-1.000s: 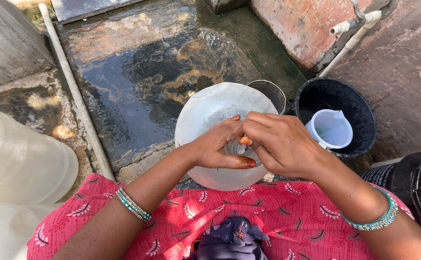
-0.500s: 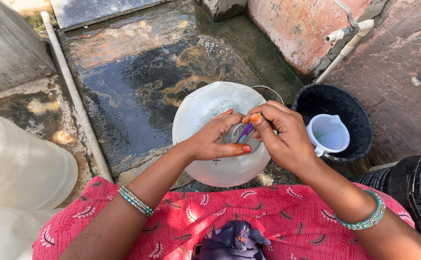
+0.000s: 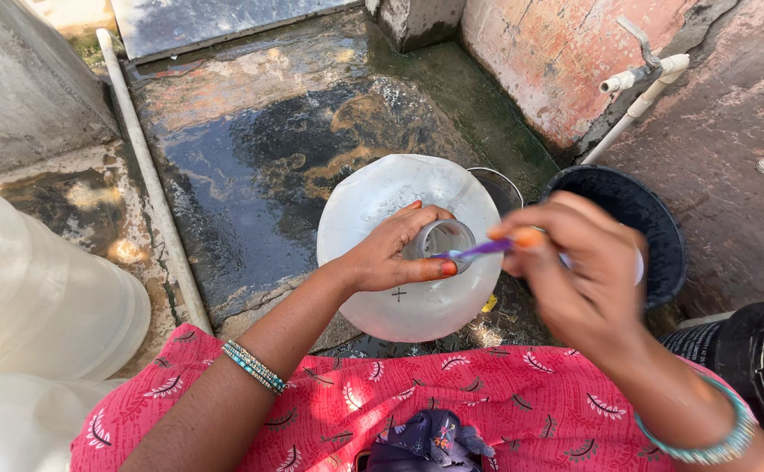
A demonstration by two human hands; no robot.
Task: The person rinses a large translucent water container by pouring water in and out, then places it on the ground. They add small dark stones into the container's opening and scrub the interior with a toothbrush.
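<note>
A large translucent white water jar (image 3: 382,205) stands upright on the wet stone floor in front of me. My left hand (image 3: 395,253) grips its open neck (image 3: 441,238) from the left side. A thin purple stick-like tool (image 3: 472,252) lies across the mouth of the neck, and my right hand (image 3: 578,267), blurred by motion, is shut on its right end. Both wrists carry teal bangles.
A black bucket (image 3: 657,218) with a pale mug inside stands right of the jar, partly behind my right hand. A metal pot rim (image 3: 497,179) shows behind the jar. White pipe with tap (image 3: 639,74) at the wall. More translucent jars (image 3: 41,297) lie at left.
My right hand has drawn back to the right and lifted, pulling the purple tool across the neck. The jar's open neck, covered by both hands before, now shows.
</note>
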